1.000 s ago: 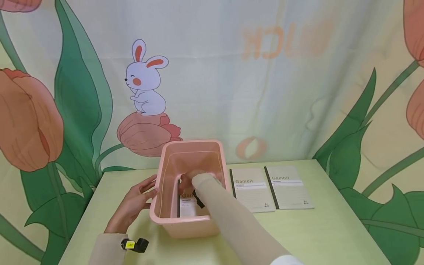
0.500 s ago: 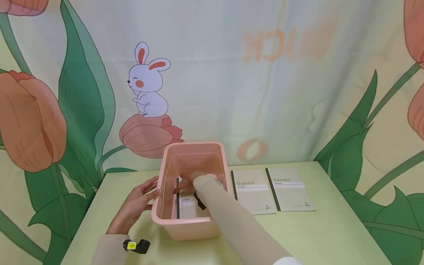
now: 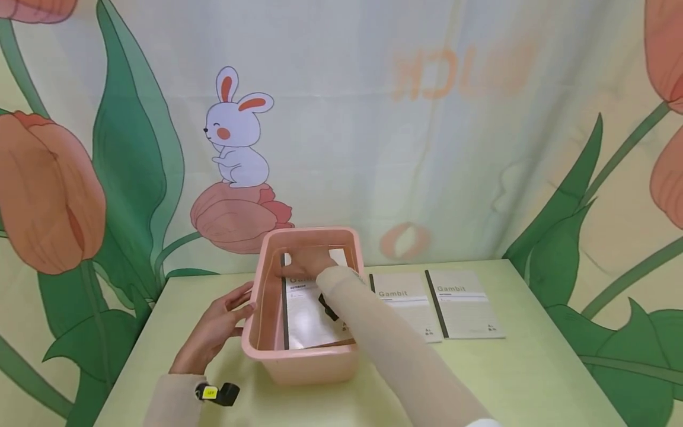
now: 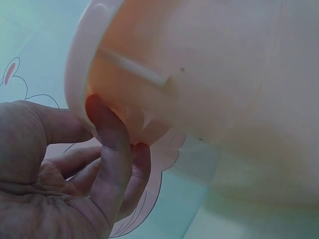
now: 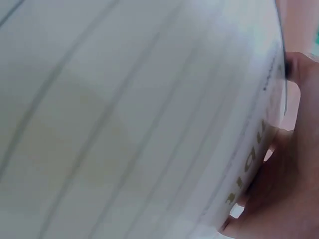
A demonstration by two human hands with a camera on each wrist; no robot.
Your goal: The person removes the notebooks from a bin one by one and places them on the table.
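Observation:
A pink plastic bin (image 3: pixel 299 370) stands on the table, and my left hand (image 3: pixel 216 323) grips its left rim. In the left wrist view the fingers (image 4: pixel 113 144) curl under the bin's lip (image 4: pixel 79 59). My right hand (image 3: pixel 306 261) reaches into the bin and holds the far edge of a white notebook (image 3: pixel 312 314) with a dark spine. The notebook is raised inside the bin, its printed cover up. In the right wrist view the lined cover (image 5: pixel 124 114) looks bowed, with the hand (image 5: pixel 284 174) at its edge; some fingers are hidden behind it.
Two similar notebooks lie side by side to the bin's right, the nearer one (image 3: pixel 408 296) partly behind my right sleeve and the other (image 3: pixel 466 302) farther right. A printed curtain (image 3: pixel 341 148) hangs behind the pale green table (image 3: pixel 523 379).
My right hand has moved toward the bin's far end and gripped the notebook, which has risen from the bin's bottom. My left hand stays on the rim.

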